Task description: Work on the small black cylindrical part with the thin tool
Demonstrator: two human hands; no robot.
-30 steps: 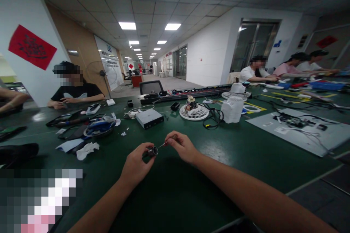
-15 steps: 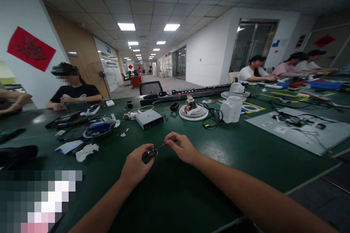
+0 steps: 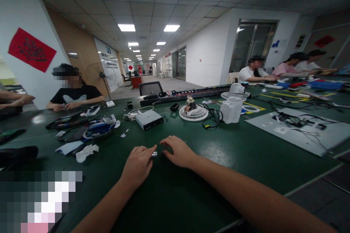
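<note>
My left hand (image 3: 138, 164) is closed around a small shiny metal cylinder (image 3: 154, 154); only its bright end shows past the fingertips. Just to the right, my right hand (image 3: 179, 152) is curled above the table, its fingertips a short gap from the cylinder. A thin screwdriver (image 3: 166, 146) lies in its grip, mostly hidden by the fingers, with what looks like a bit of shaft showing behind the hand. Both hands are over the dark green table (image 3: 175, 196).
Ahead lie a silver disc drive (image 3: 149, 119), a small black tray (image 3: 174, 107), a white fan grille with a motor (image 3: 193, 111) and a white housing (image 3: 231, 110). A metal panel (image 3: 300, 131) is at right, a blue bundle (image 3: 100, 127) at left. Co-workers sit around the table.
The screwdriver's shaft has left the cylinder's open end and turned back into my right hand. My left hand has tilted the cylinder, its fingers now covering more of it.
</note>
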